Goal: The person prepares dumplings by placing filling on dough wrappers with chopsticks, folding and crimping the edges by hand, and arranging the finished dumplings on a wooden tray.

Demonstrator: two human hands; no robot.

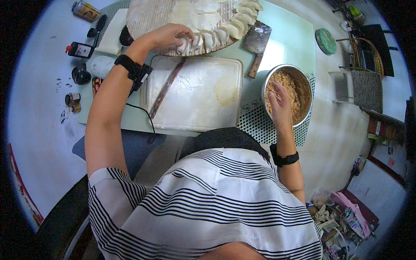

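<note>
My left hand (162, 36) reaches over the near edge of a round wooden board (143, 16). Its thumb and fingers are on a pale folded dumpling (183, 46) at the left end of a curved row. More dumplings (208, 40) follow the board's rim to the right. Flat round dough wrappers (195, 13) lie overlapping in the board's middle. My right hand (280, 99) is inside a steel bowl (311, 97), over a brownish chopped filling (294, 86). Thumb and fingers look apart there, and I see nothing between them, though the hand is slightly blurred.
A pale tray (191, 107) with a dark wooden rolling pin (167, 87) lies before me. Between board and bowl rests a cleaver (256, 42). Bottles and jars, including a red-capped bottle (79, 50), stand at left. A black cable (143, 109) crosses the tray's left edge.
</note>
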